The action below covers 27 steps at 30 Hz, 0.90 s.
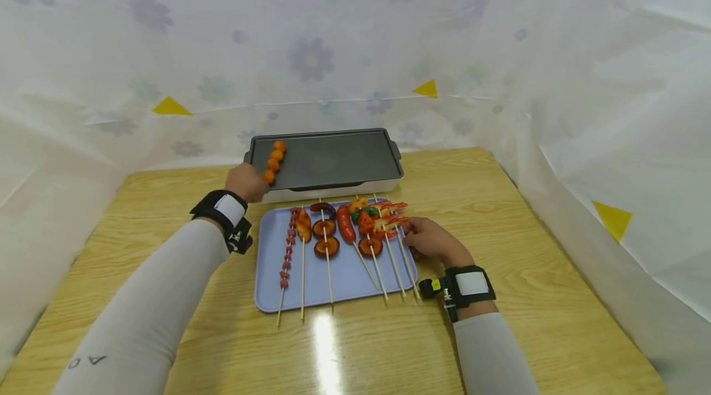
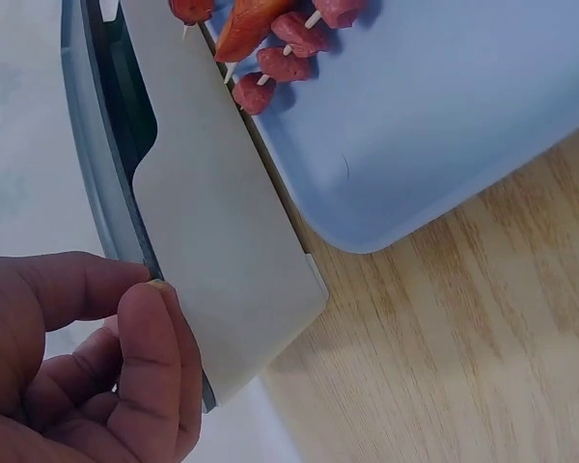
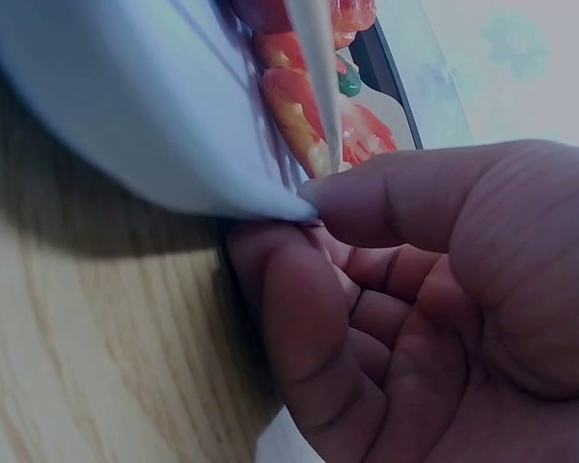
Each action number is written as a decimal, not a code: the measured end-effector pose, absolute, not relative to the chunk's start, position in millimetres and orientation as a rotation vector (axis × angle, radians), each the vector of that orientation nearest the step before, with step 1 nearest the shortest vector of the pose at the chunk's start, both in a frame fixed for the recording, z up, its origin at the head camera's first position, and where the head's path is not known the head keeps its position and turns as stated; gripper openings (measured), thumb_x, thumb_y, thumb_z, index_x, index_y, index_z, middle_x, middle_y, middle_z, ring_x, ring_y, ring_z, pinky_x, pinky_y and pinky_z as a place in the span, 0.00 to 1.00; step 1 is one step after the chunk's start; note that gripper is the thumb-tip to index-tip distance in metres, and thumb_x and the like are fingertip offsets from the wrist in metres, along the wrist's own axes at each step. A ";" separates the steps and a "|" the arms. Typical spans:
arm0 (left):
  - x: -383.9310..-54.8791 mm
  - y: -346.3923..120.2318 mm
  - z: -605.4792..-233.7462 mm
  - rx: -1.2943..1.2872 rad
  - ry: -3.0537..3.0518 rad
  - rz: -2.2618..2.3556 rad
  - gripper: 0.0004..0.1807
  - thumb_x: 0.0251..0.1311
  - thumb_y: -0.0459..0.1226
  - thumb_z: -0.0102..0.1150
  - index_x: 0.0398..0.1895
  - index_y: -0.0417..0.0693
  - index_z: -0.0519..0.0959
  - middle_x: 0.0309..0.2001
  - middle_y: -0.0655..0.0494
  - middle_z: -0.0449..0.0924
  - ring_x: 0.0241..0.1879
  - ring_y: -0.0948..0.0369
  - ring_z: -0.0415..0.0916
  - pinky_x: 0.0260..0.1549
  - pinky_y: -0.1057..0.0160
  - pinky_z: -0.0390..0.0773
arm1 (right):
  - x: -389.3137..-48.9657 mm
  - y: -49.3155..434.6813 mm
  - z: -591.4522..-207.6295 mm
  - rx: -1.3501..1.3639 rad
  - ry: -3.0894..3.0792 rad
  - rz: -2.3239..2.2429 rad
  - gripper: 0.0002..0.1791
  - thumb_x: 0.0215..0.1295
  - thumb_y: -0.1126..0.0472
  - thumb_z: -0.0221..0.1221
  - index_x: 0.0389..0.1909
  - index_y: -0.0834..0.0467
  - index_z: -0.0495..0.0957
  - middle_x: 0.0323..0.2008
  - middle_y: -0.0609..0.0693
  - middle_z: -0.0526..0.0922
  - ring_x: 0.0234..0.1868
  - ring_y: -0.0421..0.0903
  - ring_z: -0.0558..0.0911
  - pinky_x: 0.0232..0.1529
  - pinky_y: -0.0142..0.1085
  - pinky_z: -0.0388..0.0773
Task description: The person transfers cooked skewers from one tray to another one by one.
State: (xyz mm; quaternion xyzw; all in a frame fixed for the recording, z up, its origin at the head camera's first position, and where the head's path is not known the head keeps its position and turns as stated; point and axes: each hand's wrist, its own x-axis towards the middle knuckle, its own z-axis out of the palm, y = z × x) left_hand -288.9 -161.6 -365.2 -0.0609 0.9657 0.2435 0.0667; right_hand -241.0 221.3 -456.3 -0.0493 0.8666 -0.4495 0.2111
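A skewer of several orange balls lies at the left end of the dark griddle. My left hand is at the griddle's front left corner. In the left wrist view its thumb and forefinger pinch the skewer's stick end at the edge. My right hand pinches the right rim of the blue tray; in the right wrist view the thumb lies over the rim and the fingers curl beneath. Beside that hand, shrimp skewers lie on the tray.
Left to right on the tray lie a skewer of small red pieces, a wing-like skewer, mushroom slices, a sausage skewer and mixed pieces. The tray stands before the griddle on a wooden table. Flowered sheeting hangs behind.
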 end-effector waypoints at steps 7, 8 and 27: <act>-290.4 -164.0 -368.0 -0.179 2.871 0.754 0.17 0.46 0.28 0.50 0.05 0.49 0.63 0.08 0.59 0.56 0.08 0.65 0.54 0.10 0.68 0.57 | -240.6 221.0 -455.5 -0.133 2.406 -1.253 0.07 0.61 0.67 0.50 0.39 0.64 0.70 0.26 0.56 0.73 0.21 0.47 0.73 0.23 0.37 0.72; -290.7 -164.8 -368.6 -0.170 2.862 0.742 0.16 0.46 0.28 0.49 0.06 0.49 0.63 0.09 0.59 0.57 0.09 0.64 0.55 0.10 0.68 0.58 | -240.7 220.7 -455.6 -0.126 2.404 -1.254 0.06 0.61 0.67 0.50 0.39 0.64 0.70 0.25 0.56 0.72 0.21 0.47 0.73 0.22 0.37 0.71; -254.3 -178.6 -385.8 -0.038 2.768 1.365 0.08 0.62 0.33 0.46 0.37 0.34 0.69 0.34 0.43 0.70 0.31 0.54 0.69 0.27 0.62 0.72 | -242.5 218.9 -457.0 -0.121 2.414 -1.257 0.06 0.61 0.67 0.51 0.39 0.64 0.70 0.25 0.55 0.72 0.20 0.47 0.72 0.22 0.37 0.71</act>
